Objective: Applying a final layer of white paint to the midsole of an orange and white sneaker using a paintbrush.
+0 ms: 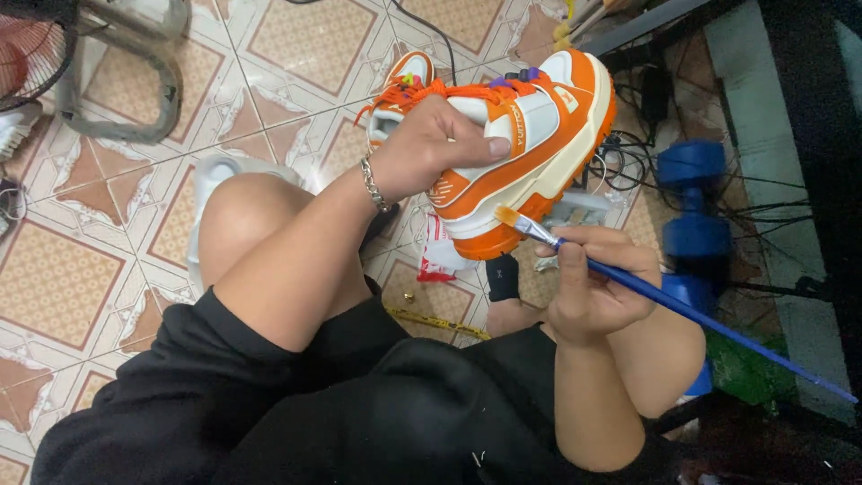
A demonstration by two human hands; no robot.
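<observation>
**Brush at the sole**

Nearest, the right hand [597,287] pinches a blue brush [664,296], bristles just touching the orange sole. Above it, the left hand [431,148] wraps closed around the shoe [530,135], holding it tilted over the tiled floor [81,269], beside blue dumbbells [691,207].

red-and-white packet [437,251] on tiled floor, below orange shoe [521,135]
</observation>
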